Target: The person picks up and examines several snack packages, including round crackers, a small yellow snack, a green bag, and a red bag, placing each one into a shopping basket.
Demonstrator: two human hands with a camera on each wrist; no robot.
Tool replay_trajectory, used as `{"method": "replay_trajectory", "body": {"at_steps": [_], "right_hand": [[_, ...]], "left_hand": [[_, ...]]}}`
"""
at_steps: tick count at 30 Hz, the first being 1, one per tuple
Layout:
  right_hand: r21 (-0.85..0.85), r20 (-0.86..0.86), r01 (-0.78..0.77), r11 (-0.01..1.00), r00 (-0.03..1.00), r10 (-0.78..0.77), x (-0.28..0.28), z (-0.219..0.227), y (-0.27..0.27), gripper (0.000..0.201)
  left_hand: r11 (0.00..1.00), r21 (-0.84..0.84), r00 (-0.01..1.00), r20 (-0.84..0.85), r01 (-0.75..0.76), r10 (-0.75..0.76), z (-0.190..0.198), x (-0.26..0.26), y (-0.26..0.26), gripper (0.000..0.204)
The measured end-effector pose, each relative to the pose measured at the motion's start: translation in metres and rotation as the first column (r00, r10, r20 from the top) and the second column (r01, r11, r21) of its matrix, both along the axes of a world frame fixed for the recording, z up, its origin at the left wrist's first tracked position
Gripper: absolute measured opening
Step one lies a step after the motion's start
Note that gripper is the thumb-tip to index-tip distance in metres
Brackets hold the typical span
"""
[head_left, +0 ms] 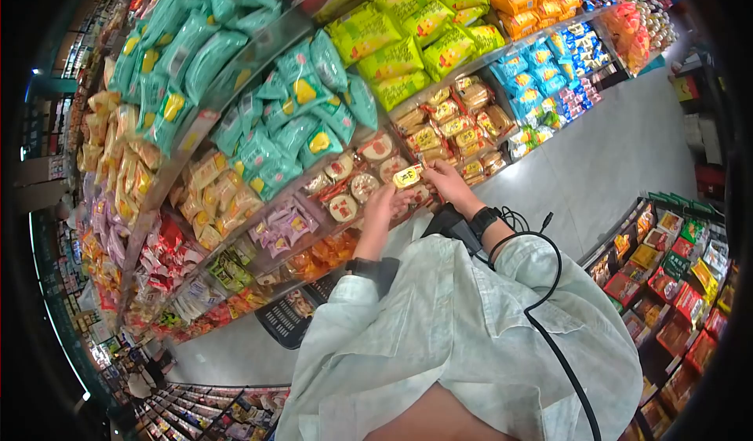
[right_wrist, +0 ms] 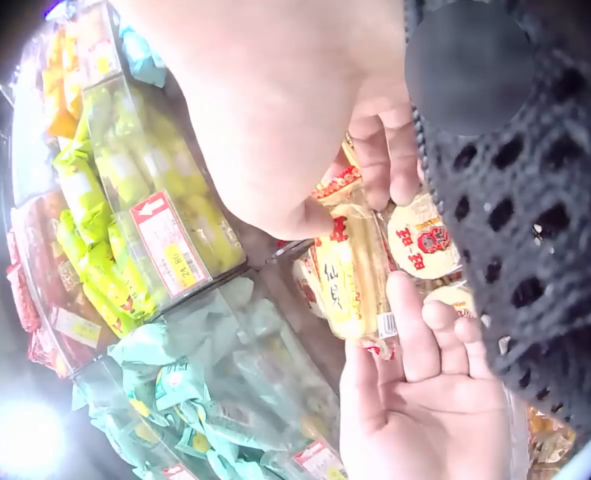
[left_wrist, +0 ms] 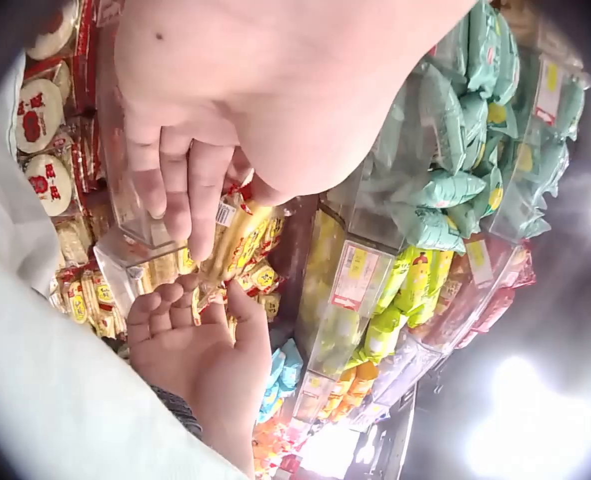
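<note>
Above the near round rice crackers (head_left: 364, 187), I have the left hand (head_left: 383, 204) and right hand (head_left: 451, 184) pinching opposite ends of a yellow-labelled cracker packet (head_left: 407, 176), apparently to keep its printed face upward.

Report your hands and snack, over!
Left hand, right hand: holding opposite ends of one oblong yellow snack packet in clear plastic. Nothing visibly blocking it.

Bright light throughout; white glare (left_wrist: 526, 425) burns into both wrist views; the head view bows toward black edges.
</note>
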State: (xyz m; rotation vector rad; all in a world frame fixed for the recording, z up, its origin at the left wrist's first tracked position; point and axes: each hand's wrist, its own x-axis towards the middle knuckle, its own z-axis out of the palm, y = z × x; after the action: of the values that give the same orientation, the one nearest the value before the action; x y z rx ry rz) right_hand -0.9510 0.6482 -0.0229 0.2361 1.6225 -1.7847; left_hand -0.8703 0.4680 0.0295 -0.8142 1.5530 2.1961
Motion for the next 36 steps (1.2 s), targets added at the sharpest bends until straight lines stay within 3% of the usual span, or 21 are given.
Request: {"method": "replay_trajectory", "body": {"at_steps": [3,6,11,15,23,29,32,36], "right_hand": [[0.02,-0.037,-0.019,1.0,0.999,0.019,0.036,0.017,0.001,0.018],[0.031,-0.098,0.032,0.999,0.995,-0.028,0.074,0.028,-0.006,0.02],[0.14,-0.041,0.065,0.988,0.997,-0.06,0.153,0.028,-0.007,0.022],[0.174,-0.011,0.019,0.985,1.0,-0.018,0.212,0.022,0.005,0.021],[0.342,-0.149,-0.163,0.925,0.963,0.224,0.282,0.021,0.005,0.024],[0.348,-0.237,-0.177,0.92,0.933,0.27,0.327,0.015,0.023,0.021],[0.322,-0.255,-0.148,0.935,0.938,0.236,0.364,0.013,0.039,0.021],[0.216,-0.253,-0.107,0.97,0.954,0.162,0.426,0.005,0.06,0.021]], "left_hand": [[0.992,-0.07,0.992,-0.062,0.108,-0.112,-0.017,0.035,-0.015,0.033],[0.993,-0.009,0.986,-0.119,0.115,-0.116,-0.028,0.066,-0.022,0.033],[0.984,-0.027,0.971,-0.16,0.177,-0.179,-0.049,0.124,-0.034,0.035],[0.973,-0.09,0.962,-0.155,0.213,-0.225,-0.063,0.184,-0.039,0.024],[0.996,-0.027,0.981,-0.176,0.081,-0.085,-0.056,0.277,-0.041,0.019],[0.974,-0.159,0.951,-0.24,0.16,-0.196,-0.058,0.32,-0.032,0.023],[0.922,-0.289,0.926,-0.197,0.258,-0.321,-0.04,0.349,-0.02,0.021],[0.891,-0.285,0.889,-0.195,0.354,-0.415,-0.046,0.403,0.004,0.02]]}}
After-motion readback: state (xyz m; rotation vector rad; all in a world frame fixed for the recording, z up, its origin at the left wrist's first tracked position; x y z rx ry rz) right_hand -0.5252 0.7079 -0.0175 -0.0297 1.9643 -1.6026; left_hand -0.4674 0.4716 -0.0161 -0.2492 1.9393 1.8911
